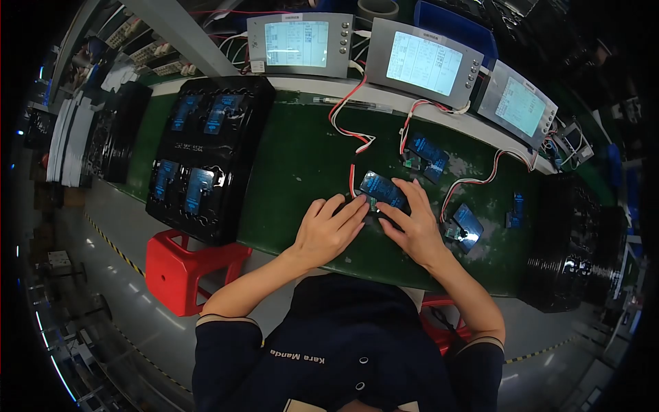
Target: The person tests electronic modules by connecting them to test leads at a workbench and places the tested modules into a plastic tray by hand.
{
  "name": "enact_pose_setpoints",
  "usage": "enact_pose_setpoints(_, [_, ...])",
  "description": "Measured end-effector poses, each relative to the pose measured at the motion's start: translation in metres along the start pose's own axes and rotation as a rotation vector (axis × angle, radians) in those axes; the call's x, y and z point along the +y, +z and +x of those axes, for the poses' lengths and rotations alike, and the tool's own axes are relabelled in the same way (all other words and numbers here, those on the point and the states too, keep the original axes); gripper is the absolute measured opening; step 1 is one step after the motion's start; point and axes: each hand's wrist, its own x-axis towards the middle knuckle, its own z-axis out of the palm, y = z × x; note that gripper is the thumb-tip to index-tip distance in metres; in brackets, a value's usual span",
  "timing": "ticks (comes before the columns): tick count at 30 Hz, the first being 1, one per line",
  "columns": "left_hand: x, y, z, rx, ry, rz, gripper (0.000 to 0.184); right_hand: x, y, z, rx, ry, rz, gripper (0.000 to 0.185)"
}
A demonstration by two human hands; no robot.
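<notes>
In front of me a flat blue battery (382, 188) lies on the green bench, with a small green circuit board (371, 202) at its near-left end. My left hand (331, 230) has its fingertips pressed together on that board, where a red and white cable comes in. My right hand (417, 223) grips the battery's right side between thumb and fingers. Another blue battery (430, 159) sits behind, beside its own wired board (411, 161). To the right, a third battery (468, 226) rests by a further wired board (452, 231).
Three grey testers with lit screens (297, 44) (425, 63) (520, 104) stand along the back. A black tray (206, 147) at left holds several blue batteries. Another blue battery (515, 209) lies near stacked black trays (573, 240). A red stool (168, 271) stands below the bench.
</notes>
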Motion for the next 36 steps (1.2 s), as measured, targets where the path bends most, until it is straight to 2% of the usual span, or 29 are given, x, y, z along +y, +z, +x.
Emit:
enact_pose_setpoints(17, [0.001,-0.002,0.002,-0.026,0.010,0.019,0.037,-0.004,-0.003,0.002,-0.012,-0.003,-0.023,0.035])
enact_pose_setpoints(21, [0.008,-0.005,0.007,-0.101,-0.021,0.030,0.047,-0.004,-0.003,0.002,-0.008,-0.013,-0.025,0.034])
enact_pose_setpoints(25, [0.014,-0.006,0.008,-0.158,-0.014,0.067,0.048,-0.004,-0.003,0.002,-0.008,-0.008,-0.032,0.034])
enact_pose_setpoints(28, [0.017,-0.009,0.009,-0.211,0.066,0.239,0.050,-0.004,-0.002,0.002,-0.013,0.008,-0.031,0.035])
enact_pose_setpoints(30, [0.021,-0.013,0.011,-0.305,0.179,0.463,0.054,-0.005,-0.004,0.003,-0.027,0.027,-0.043,0.041])
enact_pose_setpoints(33, [0.020,-0.017,0.015,-0.336,0.262,0.562,0.053,-0.008,-0.003,0.005,0.007,0.075,-0.003,0.040])
enact_pose_setpoints(35, [0.019,-0.016,0.016,-0.310,0.302,0.561,0.039,-0.004,-0.001,0.002,0.009,0.060,0.006,0.052])
enact_pose_setpoints(36, [0.020,-0.017,0.018,-0.303,0.313,0.569,0.038,-0.004,-0.001,0.002,0.007,0.053,0.000,0.052])
